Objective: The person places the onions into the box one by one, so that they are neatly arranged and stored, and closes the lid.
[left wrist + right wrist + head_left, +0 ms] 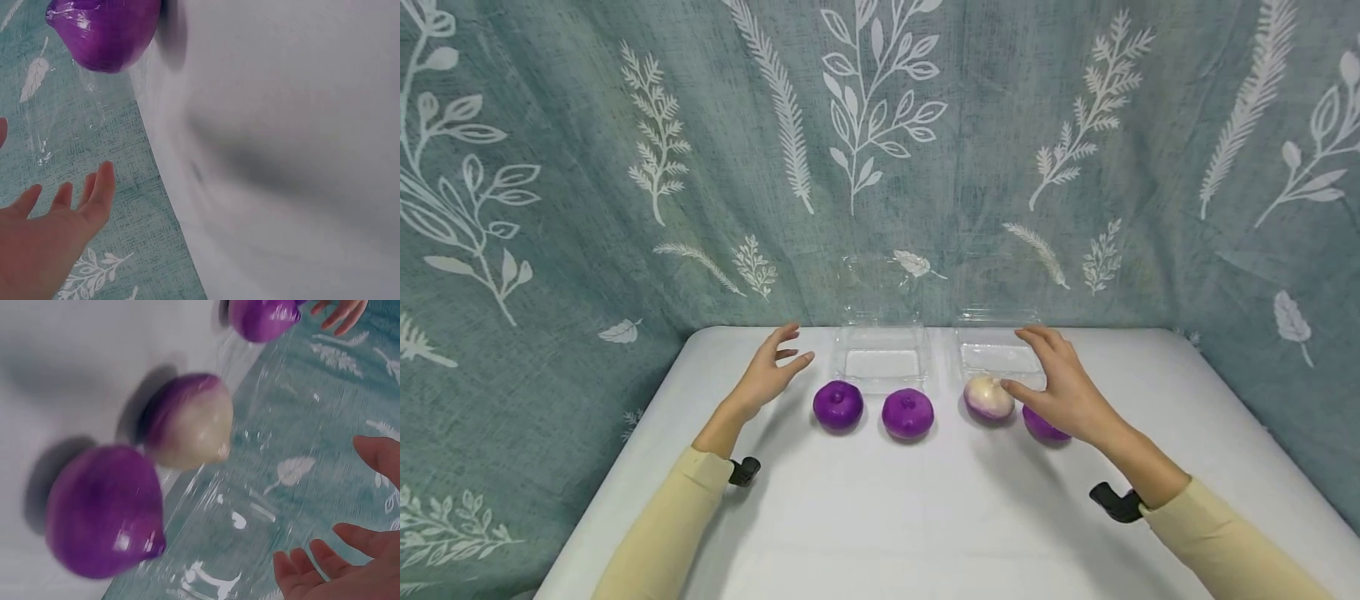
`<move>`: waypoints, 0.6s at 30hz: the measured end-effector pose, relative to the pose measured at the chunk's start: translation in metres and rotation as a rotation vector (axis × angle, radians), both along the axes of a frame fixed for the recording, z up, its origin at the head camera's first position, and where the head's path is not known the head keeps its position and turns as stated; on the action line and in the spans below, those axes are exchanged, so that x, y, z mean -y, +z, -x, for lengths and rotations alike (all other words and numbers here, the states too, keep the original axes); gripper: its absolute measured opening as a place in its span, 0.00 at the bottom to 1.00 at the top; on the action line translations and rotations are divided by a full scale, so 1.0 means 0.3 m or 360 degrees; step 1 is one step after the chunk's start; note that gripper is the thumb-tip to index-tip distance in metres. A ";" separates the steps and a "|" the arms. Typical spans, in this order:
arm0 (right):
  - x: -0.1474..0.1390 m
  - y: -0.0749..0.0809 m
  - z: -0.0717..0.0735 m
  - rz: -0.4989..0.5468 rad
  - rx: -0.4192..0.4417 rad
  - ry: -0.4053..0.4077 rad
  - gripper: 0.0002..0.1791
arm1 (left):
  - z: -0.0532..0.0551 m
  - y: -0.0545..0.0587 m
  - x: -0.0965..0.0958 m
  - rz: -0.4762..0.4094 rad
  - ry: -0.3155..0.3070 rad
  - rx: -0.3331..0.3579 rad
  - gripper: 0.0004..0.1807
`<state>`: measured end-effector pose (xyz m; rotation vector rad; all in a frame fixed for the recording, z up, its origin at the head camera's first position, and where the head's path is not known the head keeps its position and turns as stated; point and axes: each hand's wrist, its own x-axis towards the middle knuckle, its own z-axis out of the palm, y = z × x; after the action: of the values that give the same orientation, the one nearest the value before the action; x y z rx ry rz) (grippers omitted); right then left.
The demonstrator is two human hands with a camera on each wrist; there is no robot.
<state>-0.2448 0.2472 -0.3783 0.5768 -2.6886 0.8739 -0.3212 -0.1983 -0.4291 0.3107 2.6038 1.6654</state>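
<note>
My left hand (766, 377) hovers with fingers spread, left of a dark purple onion (838, 406) and holding nothing. A second purple onion (907, 414) sits beside that one. My right hand (1063, 390) is above the right pair, thumb and fingers apart. In the head view its thumb overlaps the edge of a white-and-purple onion (987, 398), and the hand partly hides another purple onion (1043, 425). The right wrist view shows this purple onion (106, 512) and the pale one (190, 422) side by side, apart from the fingers.
Two clear plastic clamshell boxes stand behind the onions with lids raised: a left box (839, 367) and a right box (960, 354). They sit at the back of the white table (880, 517), against a green leaf-patterned curtain (970, 167).
</note>
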 end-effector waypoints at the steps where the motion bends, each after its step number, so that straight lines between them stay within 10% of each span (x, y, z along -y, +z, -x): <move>1: 0.011 -0.004 0.000 -0.0001 0.0017 0.0008 0.42 | 0.003 -0.004 -0.003 -0.0008 -0.0001 0.0021 0.42; 18: 0.184 -0.108 0.014 -0.0044 0.0204 0.0223 0.43 | 0.083 -0.058 -0.054 -0.0332 0.0018 0.0248 0.37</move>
<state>-0.2490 0.1919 -0.4108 0.7472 -2.8067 0.9406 -0.3462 -0.1822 -0.4464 0.1640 2.3311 1.8862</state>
